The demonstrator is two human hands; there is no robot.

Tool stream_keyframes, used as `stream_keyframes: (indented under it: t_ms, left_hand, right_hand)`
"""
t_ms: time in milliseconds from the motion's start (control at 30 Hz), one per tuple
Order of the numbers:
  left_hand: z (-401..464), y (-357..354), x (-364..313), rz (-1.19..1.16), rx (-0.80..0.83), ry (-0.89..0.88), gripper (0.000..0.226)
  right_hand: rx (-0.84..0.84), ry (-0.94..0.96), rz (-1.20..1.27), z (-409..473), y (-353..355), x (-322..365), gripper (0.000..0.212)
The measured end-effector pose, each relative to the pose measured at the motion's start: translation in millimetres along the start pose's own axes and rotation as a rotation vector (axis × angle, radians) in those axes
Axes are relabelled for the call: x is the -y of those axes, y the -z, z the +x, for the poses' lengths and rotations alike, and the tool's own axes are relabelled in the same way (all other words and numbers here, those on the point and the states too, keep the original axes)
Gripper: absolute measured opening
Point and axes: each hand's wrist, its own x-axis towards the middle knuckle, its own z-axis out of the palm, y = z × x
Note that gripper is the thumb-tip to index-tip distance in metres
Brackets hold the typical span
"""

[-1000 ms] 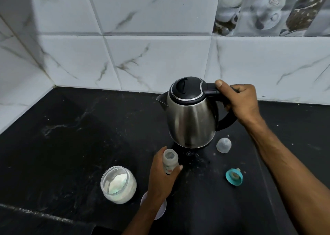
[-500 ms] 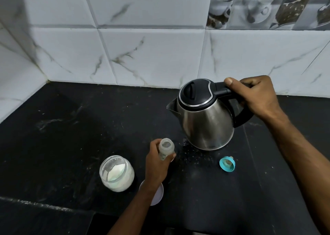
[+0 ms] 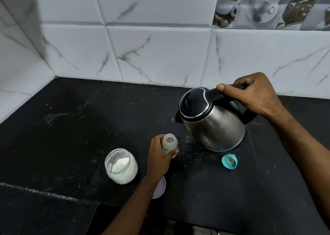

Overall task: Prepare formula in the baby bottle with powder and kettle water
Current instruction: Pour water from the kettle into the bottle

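Observation:
My right hand (image 3: pixel 253 93) grips the black handle of the steel kettle (image 3: pixel 212 126), which hangs tilted over the black counter (image 3: pixel 71 127) with its spout pointing left. My left hand (image 3: pixel 159 158) holds the small open baby bottle (image 3: pixel 169 143) upright, below and left of the spout. A gap separates spout and bottle mouth; no water shows between them. An open glass jar of white powder (image 3: pixel 121 166) stands left of my left hand.
The teal bottle ring with its nipple (image 3: pixel 229 160) lies on the counter below the kettle. A white lid (image 3: pixel 159 186) lies partly hidden under my left wrist. White specks dot the counter near the bottle. Marble-look tiles (image 3: pixel 160 52) form the wall behind.
The kettle has left the counter and swung right, tilting spout-down toward the bottle. The clear cap that was beside it is out of sight. My left hand keeps holding the bottle.

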Motion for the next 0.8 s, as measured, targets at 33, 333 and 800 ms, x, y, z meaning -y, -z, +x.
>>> stream_keyframes:
  t_ms: [33, 333, 800]
  left_hand:
    - [0.2, -0.1, 0.1, 0.004, 0.001, -0.008, 0.055]
    - [0.7, 2.1, 2.3, 0.019, 0.007, -0.06, 0.053]
    - [1.3, 2.6, 4.6, 0.033, 0.013, -0.082, 0.053]
  right_hand:
    - [0.012, 0.004, -0.012, 0.5, -0.6, 0.7, 0.084]
    - [0.07, 0.025, -0.123, 7.9, -4.8, 6.8, 0.084]
    - [0.112, 0.066, -0.26, 4.0, -6.1, 17.8, 0.086]
